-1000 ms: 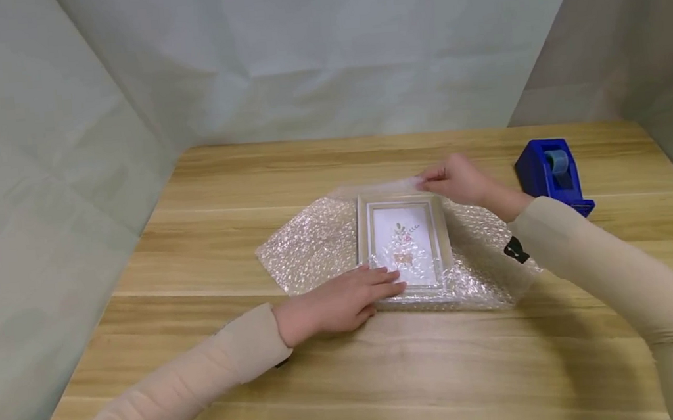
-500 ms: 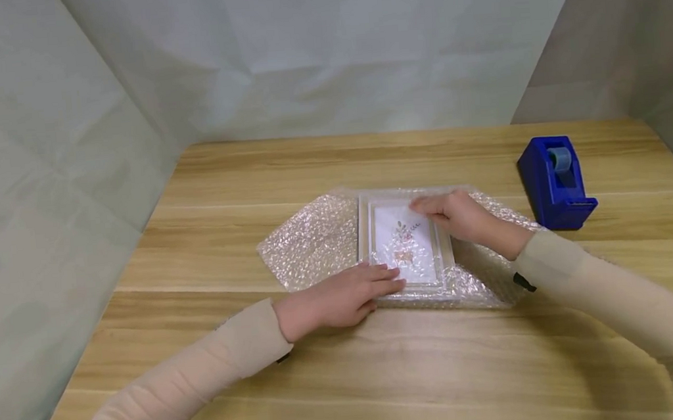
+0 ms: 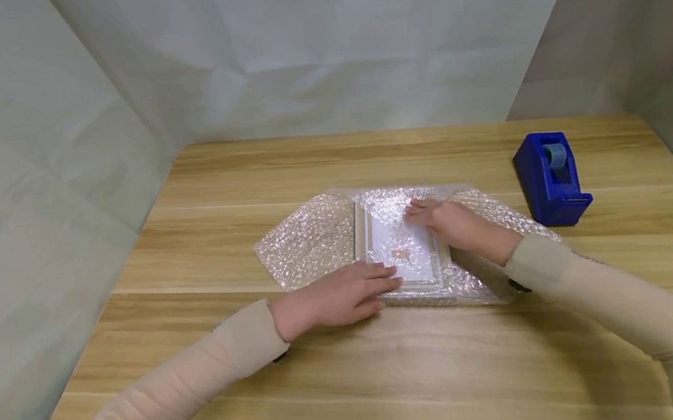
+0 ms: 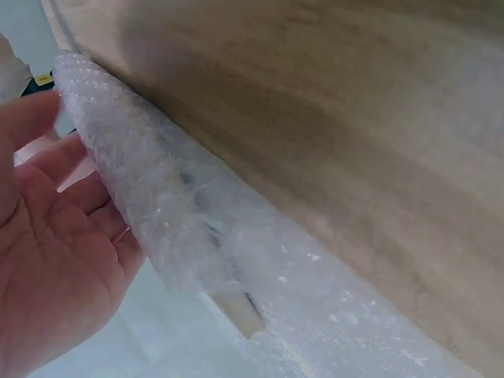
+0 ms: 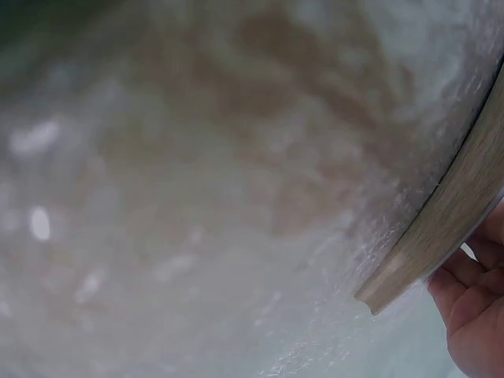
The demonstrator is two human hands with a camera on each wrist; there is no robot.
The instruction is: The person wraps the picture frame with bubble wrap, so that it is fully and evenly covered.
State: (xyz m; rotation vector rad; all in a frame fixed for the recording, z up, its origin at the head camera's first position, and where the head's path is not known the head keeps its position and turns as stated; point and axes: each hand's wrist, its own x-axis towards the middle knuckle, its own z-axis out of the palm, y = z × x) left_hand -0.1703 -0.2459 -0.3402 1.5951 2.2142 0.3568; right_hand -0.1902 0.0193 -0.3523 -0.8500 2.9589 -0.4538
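A picture frame (image 3: pixel 402 257) with a small floral print lies face up on a sheet of bubble wrap (image 3: pixel 309 238), whose near and far flaps are folded over its face. The left hand (image 3: pixel 343 295) rests with extended fingers on the near flap at the frame's lower left. The right hand (image 3: pixel 456 223) lies with straight fingers on the far flap over the frame's upper right. In the left wrist view, the bubble wrap (image 4: pixel 157 181) folds round the frame's edge beside the palm. The right wrist view shows the frame's bare side (image 5: pixel 449 213) near the fingers.
A blue tape dispenser (image 3: pixel 554 180) with a roll of tape stands at the back right of the wooden table (image 3: pixel 432 374). Pale sheets (image 3: pixel 348 51) hang behind and beside the table. The wrap spreads out to the left and right of the frame.
The right hand has let go of the wrap's far edge and moved down onto the frame. The far flap now covers the frame's upper part. The left hand has stayed in place.
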